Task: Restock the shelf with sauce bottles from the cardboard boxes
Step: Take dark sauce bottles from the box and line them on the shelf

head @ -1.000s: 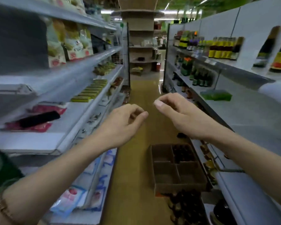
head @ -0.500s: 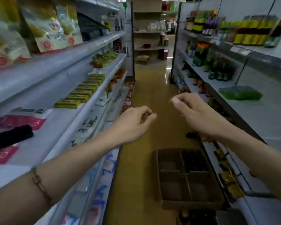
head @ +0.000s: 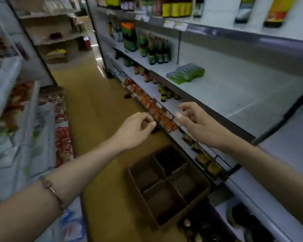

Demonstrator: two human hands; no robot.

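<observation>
Stock: sauce bottles. Dark bottles are standing in the far compartment of the divided box (head: 166,179) on the floor, with only their tops (head: 170,160) showing; the nearer compartments are looking empty. More dark bottle tops (head: 198,227) are crowding the floor space just nearer than the box, container unclear.

Destination: shelf (head: 234,95) on the right, lying largely bare beyond a flat green pack (head: 185,73) and a group of green-labelled bottles (head: 156,49) further along.

Left hand (head: 136,131): hovering above the aisle, fingers loosely curled toward the thumb, holding nothing.

Right hand (head: 198,123): hovering beside the shelf edge, fingers relaxed and spread, holding nothing.

Handling, judged: the bottles are probably glass, so each is likely weighing heavily for its size, staying rigid, and breaking if dropped on the hard floor. Smooth sides may be slipping in a light pinch. The dividers are leaving only necks and caps reachable, so the neck is offering the first hold; once clear of the box, a wrap around the body is seeming safer. Material cannot be confirmed, the tops being dark and blurred.
</observation>
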